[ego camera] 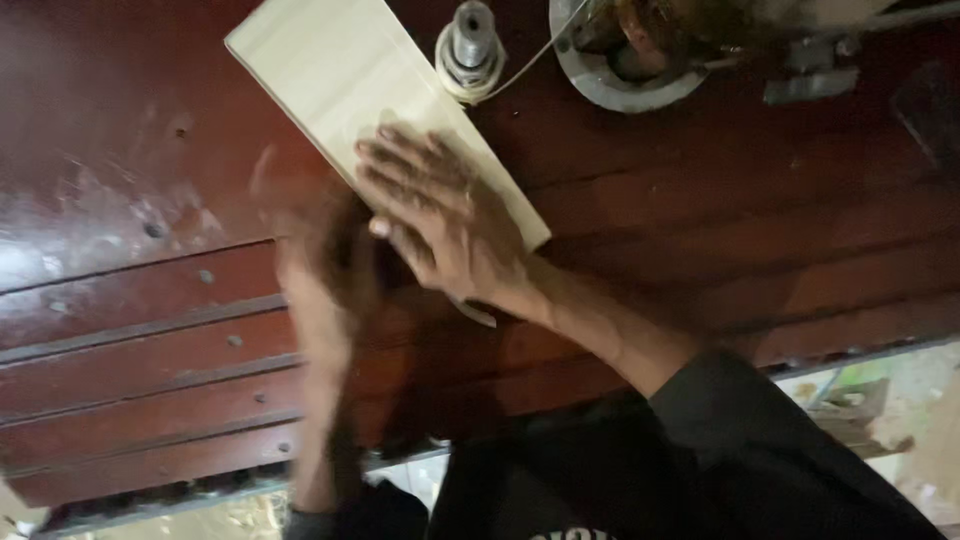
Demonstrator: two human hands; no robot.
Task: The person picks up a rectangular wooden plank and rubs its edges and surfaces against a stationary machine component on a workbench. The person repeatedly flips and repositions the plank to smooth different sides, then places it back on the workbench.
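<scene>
Right hand [440, 215], fingers spread flat, presses the pale wooden board [350, 80]; blurred left hand [315, 270], grip unclear, could knock it askew.

dim warm light, soft glare on the dark red table [120, 210] (upper left), left hand [320, 290] motion-blurred

Dark red wooden table [150, 330], slatted, screw heads along the slats, finish worn pale left of the pale flat board [340, 70]. Board lies diagonally on top. Just right of the board: thread spool [470, 50], then a round metal part [620, 70].
</scene>
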